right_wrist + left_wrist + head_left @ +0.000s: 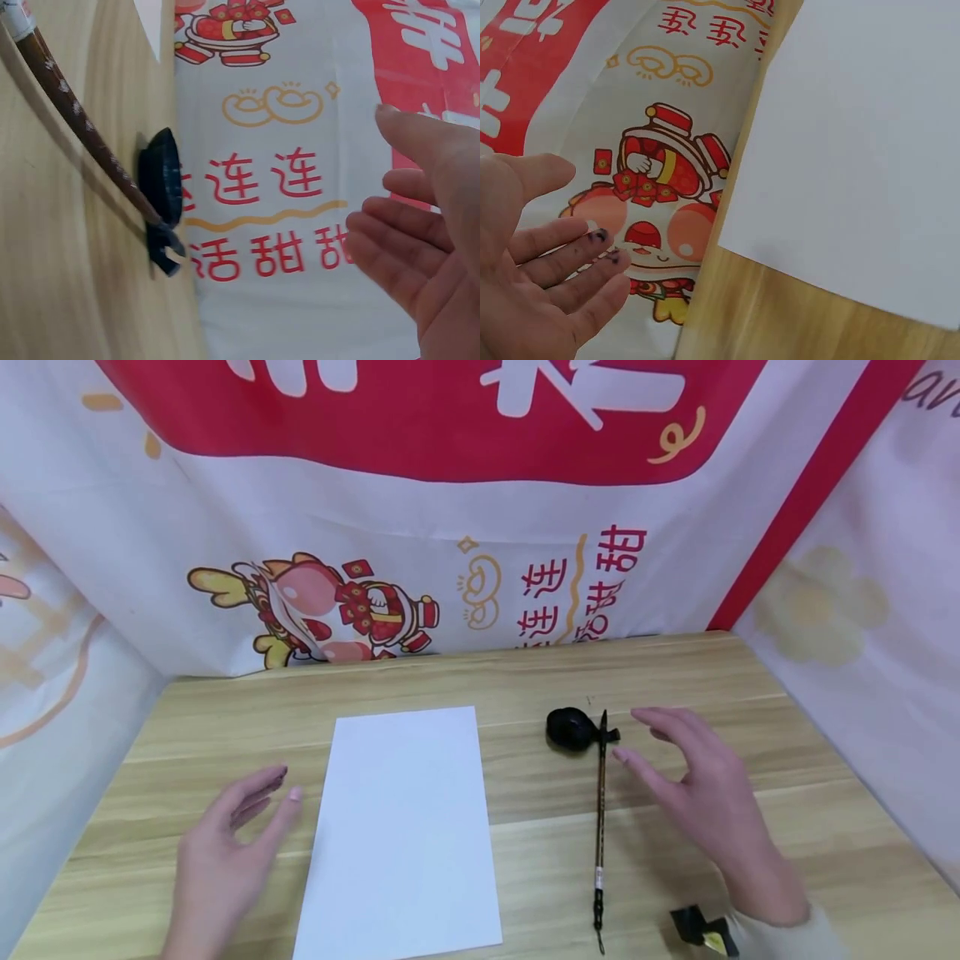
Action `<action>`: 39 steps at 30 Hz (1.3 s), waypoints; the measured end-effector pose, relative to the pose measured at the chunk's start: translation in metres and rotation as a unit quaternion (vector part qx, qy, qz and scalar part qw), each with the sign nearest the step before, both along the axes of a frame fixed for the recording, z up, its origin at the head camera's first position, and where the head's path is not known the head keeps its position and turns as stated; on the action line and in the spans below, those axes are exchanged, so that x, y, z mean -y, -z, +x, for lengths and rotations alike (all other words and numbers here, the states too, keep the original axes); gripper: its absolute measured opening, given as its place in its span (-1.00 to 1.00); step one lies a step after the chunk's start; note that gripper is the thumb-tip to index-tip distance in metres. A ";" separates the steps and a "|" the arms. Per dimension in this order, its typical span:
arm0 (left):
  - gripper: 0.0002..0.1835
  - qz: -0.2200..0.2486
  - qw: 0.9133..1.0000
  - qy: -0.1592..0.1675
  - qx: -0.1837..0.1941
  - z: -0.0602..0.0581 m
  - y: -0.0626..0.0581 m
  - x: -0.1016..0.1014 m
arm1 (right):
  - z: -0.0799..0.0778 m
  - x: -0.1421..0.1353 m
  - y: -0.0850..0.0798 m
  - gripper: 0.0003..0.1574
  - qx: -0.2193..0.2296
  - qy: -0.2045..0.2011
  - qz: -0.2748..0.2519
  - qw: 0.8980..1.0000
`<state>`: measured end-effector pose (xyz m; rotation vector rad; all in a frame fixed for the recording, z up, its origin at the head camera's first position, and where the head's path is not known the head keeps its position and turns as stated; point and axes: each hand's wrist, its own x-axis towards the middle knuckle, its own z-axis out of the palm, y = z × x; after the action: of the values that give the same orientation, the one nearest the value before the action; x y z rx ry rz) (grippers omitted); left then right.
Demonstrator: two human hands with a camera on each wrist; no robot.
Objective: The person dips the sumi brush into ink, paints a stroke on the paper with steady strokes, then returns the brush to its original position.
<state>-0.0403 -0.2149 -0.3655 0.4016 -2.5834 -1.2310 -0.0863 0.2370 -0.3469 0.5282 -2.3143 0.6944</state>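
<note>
A sheet of white paper (401, 835) lies on the wooden table, left of centre. To its right is a writing brush (601, 827), its dark tip propped on the narrow end of a small black ink dish (570, 729). My left hand (228, 852) hovers left of the paper with fingers relaxed and nothing in it; dark ink smudges mark its fingertips (598, 236) in the left wrist view. My right hand (701, 781) is held just right of the brush tip, thumb and fingers apart, holding nothing. The brush (75, 112) and dish (161, 187) also show in the right wrist view.
A white and red printed cloth (420, 510) hangs behind the table (517, 681), with more cloth at both sides. Near my right wrist is a small black object with a yellow patch (703, 931).
</note>
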 end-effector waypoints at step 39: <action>-0.55 0.420 0.894 0.155 -0.022 -0.014 0.070 0.031 | -0.009 -0.025 0.054 -0.64 0.283 0.063 -0.294 0.911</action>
<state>-0.0543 -0.2456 -0.4360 0.0914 -1.9818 -2.4144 -0.0952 0.2625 -0.4011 -0.1257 -2.4266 1.5678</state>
